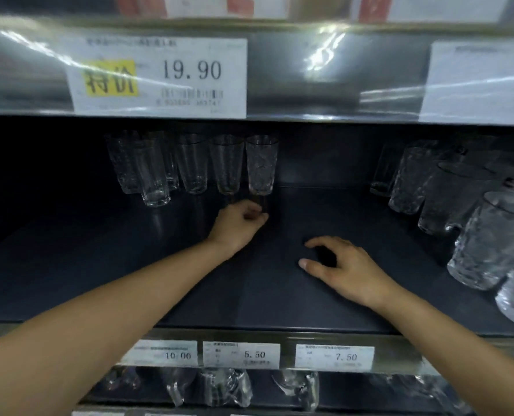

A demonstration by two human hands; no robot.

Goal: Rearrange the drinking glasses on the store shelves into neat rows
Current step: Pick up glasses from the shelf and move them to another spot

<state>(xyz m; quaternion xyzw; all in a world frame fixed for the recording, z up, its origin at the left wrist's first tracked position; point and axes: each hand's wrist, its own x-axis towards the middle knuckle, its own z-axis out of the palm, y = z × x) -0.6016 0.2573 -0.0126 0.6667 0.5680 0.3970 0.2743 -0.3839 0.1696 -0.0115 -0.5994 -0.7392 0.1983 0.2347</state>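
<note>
Several tall clear drinking glasses stand in a row at the back left of the dark shelf (189, 295). The rightmost is a patterned glass (261, 165), with a plain glass (227, 163) to its left. One glass (155, 181) stands a little forward of the row. My left hand (237, 222) is just in front of the patterned glass's base, its fingers curled in with nothing visible inside them. My right hand (344, 265) hovers low over the middle of the shelf, fingers spread and relaxed, holding nothing. More textured glasses (411, 181) line the right side.
A large textured glass (489, 244) stands close at the right front. The upper shelf edge (324, 70) hangs low with the price tag (159, 76). More price labels (240, 354) run along the front rail, and glassware (222, 385) fills the shelf below.
</note>
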